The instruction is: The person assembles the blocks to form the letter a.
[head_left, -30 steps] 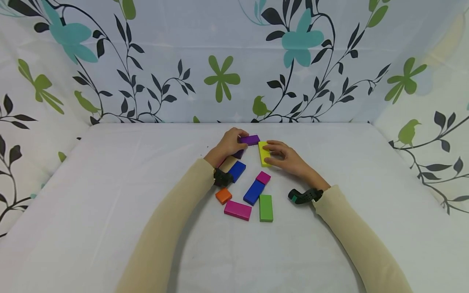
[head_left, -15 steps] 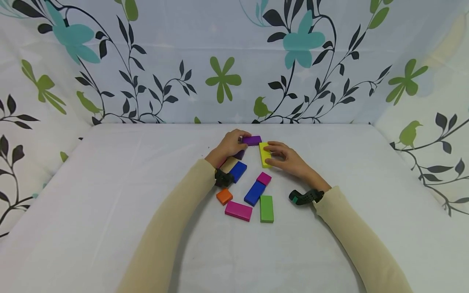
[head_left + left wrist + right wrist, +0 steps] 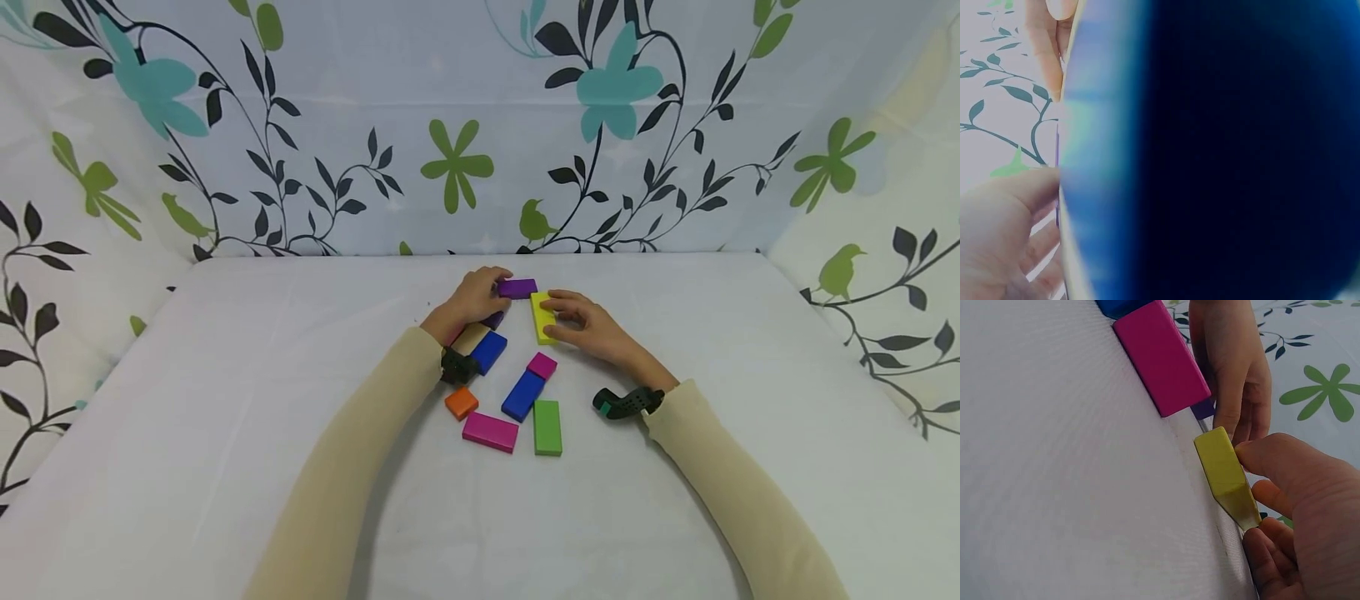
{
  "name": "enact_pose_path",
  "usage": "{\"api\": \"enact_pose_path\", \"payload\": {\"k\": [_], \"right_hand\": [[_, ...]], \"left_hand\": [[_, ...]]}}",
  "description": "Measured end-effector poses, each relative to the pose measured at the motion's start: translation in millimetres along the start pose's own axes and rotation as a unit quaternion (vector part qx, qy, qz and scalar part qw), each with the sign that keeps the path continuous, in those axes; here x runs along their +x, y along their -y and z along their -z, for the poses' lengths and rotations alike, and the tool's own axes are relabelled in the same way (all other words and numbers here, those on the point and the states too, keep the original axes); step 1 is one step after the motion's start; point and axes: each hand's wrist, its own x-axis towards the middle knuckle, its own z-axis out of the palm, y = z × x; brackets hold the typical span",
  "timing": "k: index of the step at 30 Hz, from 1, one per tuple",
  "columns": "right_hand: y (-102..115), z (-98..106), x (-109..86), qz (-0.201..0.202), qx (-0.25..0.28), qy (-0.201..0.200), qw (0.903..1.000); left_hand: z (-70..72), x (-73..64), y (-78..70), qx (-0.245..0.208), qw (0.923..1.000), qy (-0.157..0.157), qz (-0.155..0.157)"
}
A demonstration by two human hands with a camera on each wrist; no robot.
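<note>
In the head view, my left hand (image 3: 474, 297) holds the left end of a purple block (image 3: 518, 289) between thumb and fingers, at the far end of the group. My right hand (image 3: 592, 327) grips a yellow block (image 3: 543, 318), thumb on its near part and fingers on its far part; the right wrist view also shows the yellow block (image 3: 1222, 465) between thumb and fingers. The purple block's right end meets the yellow block's far end. A second, darker purple block (image 3: 492, 320) lies below my left thumb, partly hidden. The left wrist view is mostly blocked by a dark blur.
Nearer on the white table (image 3: 645, 517) lie a blue block (image 3: 490, 352) beside a tan block (image 3: 470, 340), another blue block (image 3: 522, 396) touching a small magenta block (image 3: 542, 366), an orange block (image 3: 461, 403), a long magenta block (image 3: 491, 432) and a green block (image 3: 547, 428).
The purple block in my left hand has slid slightly to the right against the yellow block's far end. My right hand stays on the yellow block. The head view has shifted a little.
</note>
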Motion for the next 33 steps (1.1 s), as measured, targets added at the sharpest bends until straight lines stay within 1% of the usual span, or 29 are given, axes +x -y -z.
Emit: {"api": "enact_pose_path", "payload": {"k": [6,9,15,20,26,29,33], "right_hand": [[4,1,-0.1,-0.005,-0.002,0.002,1.0],[4,2,-0.2,-0.01,-0.001,0.005,0.9999],[3,3,0.3,-0.014,-0.009,0.004,0.9999],[1,3,0.1,-0.013,-0.008,0.002,0.9999],[-2,2,-0.4,-0.009,-0.003,0.002,1.0],[-2,1,-0.3,-0.006,-0.003,0.004,1.0],[1,-1,-0.3,0.0,-0.008,0.004,1.0]], "left_hand": [[6.5,-2.3,1.5,-0.049,0.9986,0.005,0.022],[10.5,-5.6,4.9,-0.06,0.9978,0.007,0.025],[16.9,-11.5,11.1,-0.077,0.9967,0.02,0.016],[21.7,-16.5,13.6,-0.072,0.9969,0.03,0.005],[24.6,-22.4,21.2,-0.077,0.996,0.043,0.01],[26.3,-26.1,25.8,-0.086,0.9948,0.055,0.008],[30.2,-32.1,29.4,-0.097,0.992,0.08,-0.008]]}}
